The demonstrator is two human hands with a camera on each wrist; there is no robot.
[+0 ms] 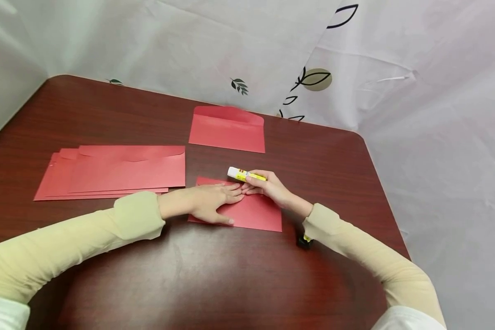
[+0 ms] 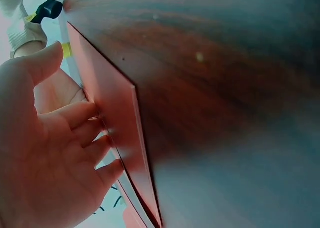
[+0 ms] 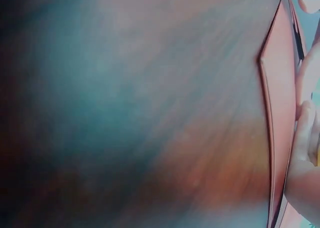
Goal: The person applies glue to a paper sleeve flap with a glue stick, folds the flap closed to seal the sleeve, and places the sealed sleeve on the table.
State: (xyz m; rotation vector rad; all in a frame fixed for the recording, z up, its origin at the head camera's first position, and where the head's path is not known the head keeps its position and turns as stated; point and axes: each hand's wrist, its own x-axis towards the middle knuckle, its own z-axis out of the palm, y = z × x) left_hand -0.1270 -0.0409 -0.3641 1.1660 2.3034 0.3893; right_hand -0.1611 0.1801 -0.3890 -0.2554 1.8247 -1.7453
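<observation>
A red envelope (image 1: 257,214) lies on the table under both hands. My left hand (image 1: 210,201) rests on its left half with the fingers straight and the thumb apart; the left wrist view shows those fingertips (image 2: 116,170) touching the red paper. My right hand (image 1: 270,189) holds a glue stick (image 1: 241,174), white at one end with a yellow label, between thumb and forefinger. Its other fingers touch the envelope beside the left fingertips. In the right wrist view the right hand (image 3: 305,163) appears only at the edge.
Several red envelopes (image 1: 132,172) lie overlapped at the left. Another red envelope (image 1: 227,135), flap raised, lies near the back edge. A small black object (image 1: 304,242), with some yellow, sits beside the right sleeve. White patterned cloth (image 1: 247,50) hangs behind the brown table (image 1: 334,169).
</observation>
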